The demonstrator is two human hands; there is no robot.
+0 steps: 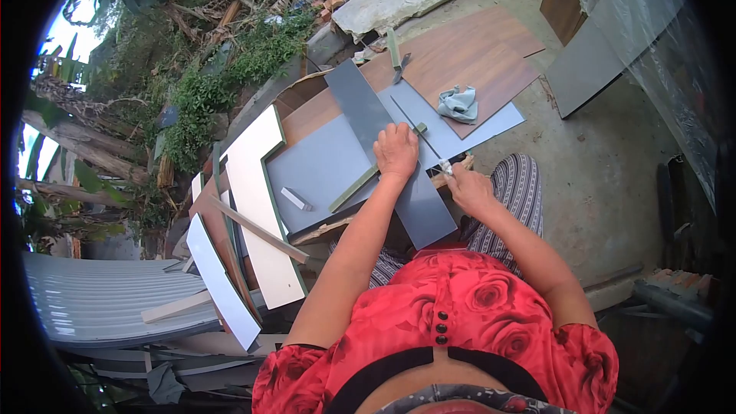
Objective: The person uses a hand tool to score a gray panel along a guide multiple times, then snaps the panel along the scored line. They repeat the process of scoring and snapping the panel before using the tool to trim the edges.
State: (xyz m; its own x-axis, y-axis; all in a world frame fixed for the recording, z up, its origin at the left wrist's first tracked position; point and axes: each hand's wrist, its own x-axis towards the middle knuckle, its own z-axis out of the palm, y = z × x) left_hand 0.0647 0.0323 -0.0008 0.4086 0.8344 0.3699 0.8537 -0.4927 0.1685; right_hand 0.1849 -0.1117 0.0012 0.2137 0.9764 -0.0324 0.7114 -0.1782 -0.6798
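Observation:
My left hand [397,149] lies across a long dark grey board [359,100], fingers curled down on it. This board slants over a lighter grey sheet [322,157] and runs back to my lap. In my right hand [471,190] is the white handle of a long, thin, file-like tool [422,132]. Its dark shaft points up and left, close beside the board's right edge. A narrow greenish strip [355,186] passes beneath the board near my left hand.
A crumpled pale cloth [458,104] lies on a brown wood-look panel [491,50]. Left of the work are a small white block [295,199], a cream L-shaped panel [257,184] and a wooden stick [264,231]. More panels [586,69] lean at right under plastic sheeting.

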